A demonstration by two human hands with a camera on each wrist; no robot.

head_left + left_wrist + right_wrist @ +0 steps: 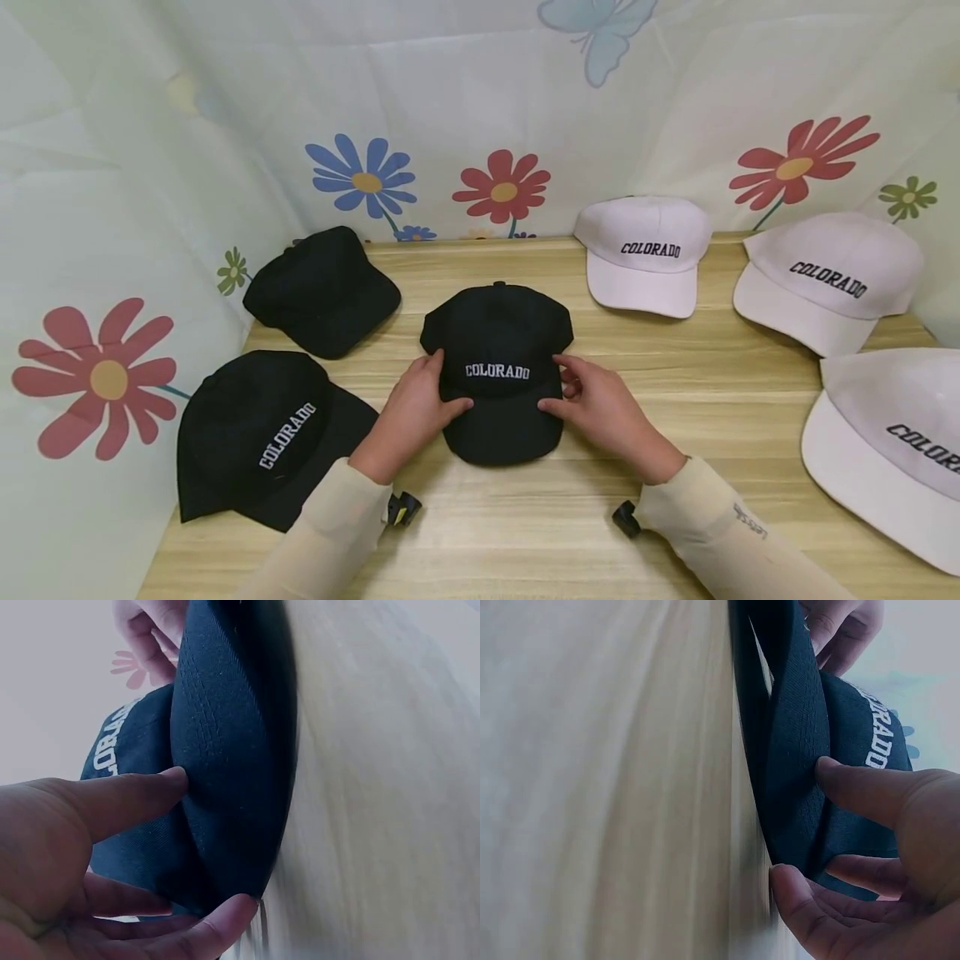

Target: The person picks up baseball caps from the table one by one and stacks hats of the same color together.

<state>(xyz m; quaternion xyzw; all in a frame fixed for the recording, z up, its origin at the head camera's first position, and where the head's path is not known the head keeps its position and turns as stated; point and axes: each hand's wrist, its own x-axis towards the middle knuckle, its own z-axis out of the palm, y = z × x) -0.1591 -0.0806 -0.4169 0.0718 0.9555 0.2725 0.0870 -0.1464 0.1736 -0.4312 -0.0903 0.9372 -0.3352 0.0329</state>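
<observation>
A black baseball cap [501, 433] with white COLORADO lettering is at the middle of the wooden table, its brim toward me. My left hand [412, 400] grips its left side, thumb on top where brim meets crown. On the opposite side my right hand [600, 408] grips it the same way. In the left wrist view, the left thumb [142, 796] presses the brim's top while other fingers lie along its edge. The right wrist view has the right thumb [862, 784] on the brim and a fingertip at its lower edge, close over the table.
Two more black caps lie to the left, one at the back [322, 292] and one nearer [240, 433]. White caps stand on the right: one at the back [645, 254], another [832, 275] beside it, a third [892, 450] cut by the frame. A flowered curtain [637, 125] hangs behind.
</observation>
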